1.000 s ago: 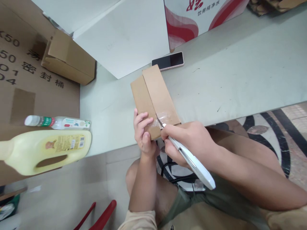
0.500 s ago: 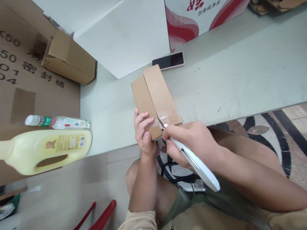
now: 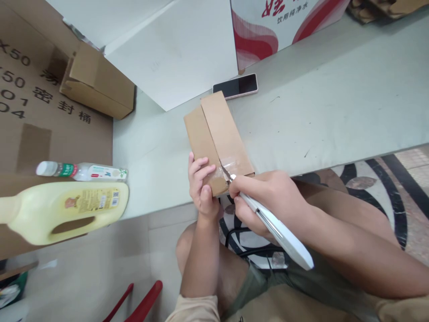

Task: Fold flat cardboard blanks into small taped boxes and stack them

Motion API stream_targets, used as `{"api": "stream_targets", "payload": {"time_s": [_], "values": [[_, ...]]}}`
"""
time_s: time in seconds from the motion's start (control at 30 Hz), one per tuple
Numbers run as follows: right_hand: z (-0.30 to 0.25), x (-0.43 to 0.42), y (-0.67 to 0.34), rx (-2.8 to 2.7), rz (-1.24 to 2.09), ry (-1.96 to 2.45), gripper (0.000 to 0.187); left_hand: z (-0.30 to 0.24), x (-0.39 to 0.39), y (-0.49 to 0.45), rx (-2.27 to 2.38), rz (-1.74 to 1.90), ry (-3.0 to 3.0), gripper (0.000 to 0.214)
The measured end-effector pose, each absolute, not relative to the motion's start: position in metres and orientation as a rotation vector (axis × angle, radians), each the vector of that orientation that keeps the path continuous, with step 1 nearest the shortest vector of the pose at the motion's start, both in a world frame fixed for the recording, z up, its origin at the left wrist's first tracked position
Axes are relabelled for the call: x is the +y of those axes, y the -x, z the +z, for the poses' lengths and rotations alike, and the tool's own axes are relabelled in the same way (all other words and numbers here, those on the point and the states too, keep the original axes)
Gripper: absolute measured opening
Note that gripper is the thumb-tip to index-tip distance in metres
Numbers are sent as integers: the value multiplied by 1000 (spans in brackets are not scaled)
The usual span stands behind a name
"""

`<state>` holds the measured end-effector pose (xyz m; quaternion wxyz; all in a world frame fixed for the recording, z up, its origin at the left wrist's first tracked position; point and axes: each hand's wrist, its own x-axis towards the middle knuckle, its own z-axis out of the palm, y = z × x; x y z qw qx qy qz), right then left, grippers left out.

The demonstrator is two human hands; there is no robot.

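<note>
A small brown cardboard box (image 3: pixel 224 129) lies near the front edge of the table, with a seam along its top and clear tape over its near end. Wrapped round the box's near left corner, my left hand (image 3: pixel 203 185) steadies it. My right hand (image 3: pixel 268 199) is closed round a white utility knife (image 3: pixel 279 230). The knife's blade meets the tape at the seam, close to the left fingertips. The handle slants down to the right, partly covered by my fingers.
Behind the box lies a phone (image 3: pixel 236 86), before a white carton (image 3: pixel 181 49) and a red-and-white carton (image 3: pixel 254 38). At left are another cardboard box (image 3: pixel 100 85), a clear bottle (image 3: pixel 97 171) and a pale yellow jug (image 3: pixel 43 201). A red chair part (image 3: pixel 145 302) shows below.
The knife and my right hand have shifted very slightly to the right and down. My left hand and the box stay almost where they were.
</note>
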<state>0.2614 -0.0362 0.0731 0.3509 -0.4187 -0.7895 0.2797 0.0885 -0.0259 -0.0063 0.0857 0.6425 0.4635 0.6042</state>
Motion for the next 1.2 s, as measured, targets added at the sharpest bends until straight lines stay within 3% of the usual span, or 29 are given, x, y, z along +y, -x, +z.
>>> {"api": "stream_targets", "payload": {"time_s": [0.83, 1.2], "values": [[76, -38, -274, -1940, 765, 870, 12, -9, -27, -88, 1347, 1818, -1839, 36], [64, -32, -274, -1928, 606, 915, 17, -11, -27, -86, 1346, 1811, -1840, 35]]}}
